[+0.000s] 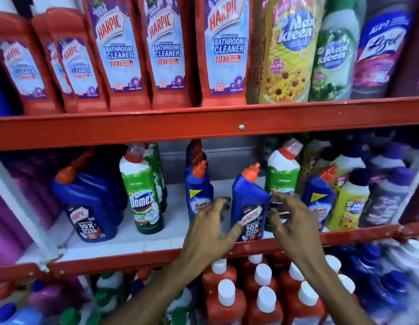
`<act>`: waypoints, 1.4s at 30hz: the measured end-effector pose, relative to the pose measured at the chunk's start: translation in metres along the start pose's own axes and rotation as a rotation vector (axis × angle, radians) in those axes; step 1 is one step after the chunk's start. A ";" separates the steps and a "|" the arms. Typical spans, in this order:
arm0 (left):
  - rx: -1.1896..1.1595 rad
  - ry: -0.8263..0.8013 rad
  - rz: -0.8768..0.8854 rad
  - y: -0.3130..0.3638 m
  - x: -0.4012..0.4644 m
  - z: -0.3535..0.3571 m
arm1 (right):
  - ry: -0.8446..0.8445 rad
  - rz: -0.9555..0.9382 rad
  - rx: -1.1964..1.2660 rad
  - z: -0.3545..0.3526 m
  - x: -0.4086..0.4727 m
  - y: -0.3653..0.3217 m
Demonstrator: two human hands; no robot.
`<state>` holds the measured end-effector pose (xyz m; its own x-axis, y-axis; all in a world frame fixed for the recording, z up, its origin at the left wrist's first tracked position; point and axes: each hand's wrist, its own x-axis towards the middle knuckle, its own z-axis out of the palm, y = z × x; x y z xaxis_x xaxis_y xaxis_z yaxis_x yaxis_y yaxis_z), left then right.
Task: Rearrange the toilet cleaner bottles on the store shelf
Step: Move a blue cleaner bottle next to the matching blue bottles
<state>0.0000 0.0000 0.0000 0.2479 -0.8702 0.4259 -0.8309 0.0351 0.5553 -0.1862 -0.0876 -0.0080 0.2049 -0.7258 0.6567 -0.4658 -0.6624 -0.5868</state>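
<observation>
A small blue Harpic toilet cleaner bottle (249,198) with an orange cap stands upright near the front of the middle shelf (124,240). My left hand (210,231) is at its left side with fingers spread and the thumb touching its label. My right hand (290,221) hovers just right of it, fingers apart and blurred, holding nothing. Around it stand a blue Sani Fresh bottle (199,186), a green Domex bottle (142,195), a large blue Harpic bottle (86,205), a second Domex bottle (282,170) behind, and another Sani Fresh bottle (317,193).
Red Harpic Bathroom Cleaner bottles (121,55) and Max Kleen bottles (290,48) fill the upper shelf. Yellow and purple bottles (351,202) crowd the middle shelf's right end. Red bottles with white caps (262,296) stand on the lower shelf. A red front rail (133,259) edges the middle shelf.
</observation>
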 end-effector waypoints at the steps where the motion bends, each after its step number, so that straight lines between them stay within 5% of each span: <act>1: -0.065 -0.007 -0.029 -0.001 0.004 0.006 | -0.032 0.045 0.018 0.003 0.000 0.004; 13: -0.380 0.077 -0.125 -0.022 -0.001 0.032 | -0.160 0.160 0.267 0.013 -0.003 0.007; 21: -0.412 0.249 -0.062 -0.059 -0.037 -0.050 | -0.335 0.088 0.580 0.065 -0.008 -0.049; 28: -0.401 0.415 -0.089 -0.113 -0.077 -0.137 | -0.327 0.004 0.702 0.141 -0.021 -0.136; 42: -0.258 0.445 -0.193 -0.227 -0.106 -0.200 | -0.323 0.019 0.611 0.261 -0.059 -0.228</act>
<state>0.2618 0.1827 -0.0288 0.6169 -0.5831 0.5286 -0.6143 0.0631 0.7865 0.1321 0.0573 -0.0363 0.4920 -0.6945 0.5250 0.0772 -0.5659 -0.8209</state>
